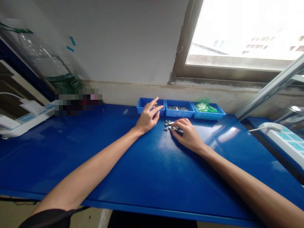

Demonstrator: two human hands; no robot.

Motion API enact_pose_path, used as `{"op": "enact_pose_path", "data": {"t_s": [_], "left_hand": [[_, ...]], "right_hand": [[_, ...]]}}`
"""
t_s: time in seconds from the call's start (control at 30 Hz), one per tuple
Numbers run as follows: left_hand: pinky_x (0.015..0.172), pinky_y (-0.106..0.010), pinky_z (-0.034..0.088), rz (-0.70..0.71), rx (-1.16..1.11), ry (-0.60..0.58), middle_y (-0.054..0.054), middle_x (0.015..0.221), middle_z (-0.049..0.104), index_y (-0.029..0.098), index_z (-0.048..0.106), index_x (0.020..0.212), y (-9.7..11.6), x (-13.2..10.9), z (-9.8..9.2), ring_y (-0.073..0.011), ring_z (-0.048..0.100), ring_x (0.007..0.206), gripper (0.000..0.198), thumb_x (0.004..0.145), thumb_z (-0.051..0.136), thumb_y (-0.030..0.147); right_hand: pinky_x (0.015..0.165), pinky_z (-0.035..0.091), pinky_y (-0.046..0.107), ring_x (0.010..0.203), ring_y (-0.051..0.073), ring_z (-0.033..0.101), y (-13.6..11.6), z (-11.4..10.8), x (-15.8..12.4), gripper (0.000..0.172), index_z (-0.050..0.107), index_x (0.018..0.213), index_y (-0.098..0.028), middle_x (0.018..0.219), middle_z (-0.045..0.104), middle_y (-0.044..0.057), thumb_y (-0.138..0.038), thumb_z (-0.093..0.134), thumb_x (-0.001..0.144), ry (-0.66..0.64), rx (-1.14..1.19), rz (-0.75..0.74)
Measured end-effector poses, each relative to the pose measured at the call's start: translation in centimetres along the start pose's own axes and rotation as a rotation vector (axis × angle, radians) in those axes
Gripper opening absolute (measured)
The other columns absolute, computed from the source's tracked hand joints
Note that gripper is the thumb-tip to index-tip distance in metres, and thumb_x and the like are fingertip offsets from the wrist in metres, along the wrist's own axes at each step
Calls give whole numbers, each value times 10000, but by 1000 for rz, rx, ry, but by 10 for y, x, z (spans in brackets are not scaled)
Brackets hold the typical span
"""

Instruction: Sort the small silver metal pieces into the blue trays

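My left hand (147, 117) hovers at the front edge of the left blue bin (140, 109), its fingers spread and nothing visible between them. Small parts in that bin are partly hidden by the fingers. On the table just right of it lies a loose pile of small grey metal parts (168, 123). Over the right side of this pile, my right hand (186, 133) has its thumb and fingers curled around some of the parts. How many it grips is hidden by the hand.
The middle blue bin (180, 113) holds grey metal pieces; the right blue bin (210, 116) holds a green plastic bag (205, 107). Power strips lie at the left (28, 118) and right (288, 139). A large plastic bottle (47, 60) stands at the back left of the blue table (142, 177).
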State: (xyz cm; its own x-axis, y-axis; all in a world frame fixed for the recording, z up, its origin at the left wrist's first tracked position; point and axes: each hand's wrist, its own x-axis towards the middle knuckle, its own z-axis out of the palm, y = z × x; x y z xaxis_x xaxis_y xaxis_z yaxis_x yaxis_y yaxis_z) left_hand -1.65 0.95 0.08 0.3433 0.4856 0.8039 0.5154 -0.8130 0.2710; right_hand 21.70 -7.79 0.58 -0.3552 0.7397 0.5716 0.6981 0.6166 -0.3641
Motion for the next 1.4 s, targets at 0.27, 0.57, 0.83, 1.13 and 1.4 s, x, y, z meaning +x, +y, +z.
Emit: {"op": "enact_pose_path", "data": {"t_s": [0.27,0.57,0.83,1.13,1.4], "left_hand": [[1127,-502,528,207,-81,-265,-104,1308,715,210,686,1327,6,2,-4,-258,596,1297,436,949,535,54],[1079,-408,559,151,-210,-495,-109,1273,747,178,739,1235,10,-1,0,-235,696,1205,329,960,577,101],[949,-369,579,55,-214,-445,-99,1077,758,163,751,1097,10,0,-4,-219,694,1043,185,983,605,175],[964,-363,558,62,-191,-441,-99,1131,747,173,721,1186,9,-1,-4,-214,672,1072,231,1015,568,198],[967,-388,567,87,-171,-360,-84,1105,773,163,738,1167,8,-1,-4,-225,643,1057,223,997,593,166]], "right_hand": [[922,552,476,1042,293,622,2,1,-1,113,722,1011,-263,1039,731,83,-221,636,952,3,3,-10],[920,556,479,1047,294,623,0,0,-1,102,713,1012,-260,1058,726,86,-222,637,955,-3,5,-14],[925,555,471,1042,290,625,1,0,-1,104,718,1010,-258,1050,732,83,-222,636,957,-2,6,-16],[924,549,458,1033,285,623,1,0,-1,96,716,1007,-244,1043,734,82,-207,649,950,1,8,-27],[926,551,464,1043,288,620,1,0,-1,95,715,1008,-250,1045,733,82,-210,650,952,0,9,-22]]}}
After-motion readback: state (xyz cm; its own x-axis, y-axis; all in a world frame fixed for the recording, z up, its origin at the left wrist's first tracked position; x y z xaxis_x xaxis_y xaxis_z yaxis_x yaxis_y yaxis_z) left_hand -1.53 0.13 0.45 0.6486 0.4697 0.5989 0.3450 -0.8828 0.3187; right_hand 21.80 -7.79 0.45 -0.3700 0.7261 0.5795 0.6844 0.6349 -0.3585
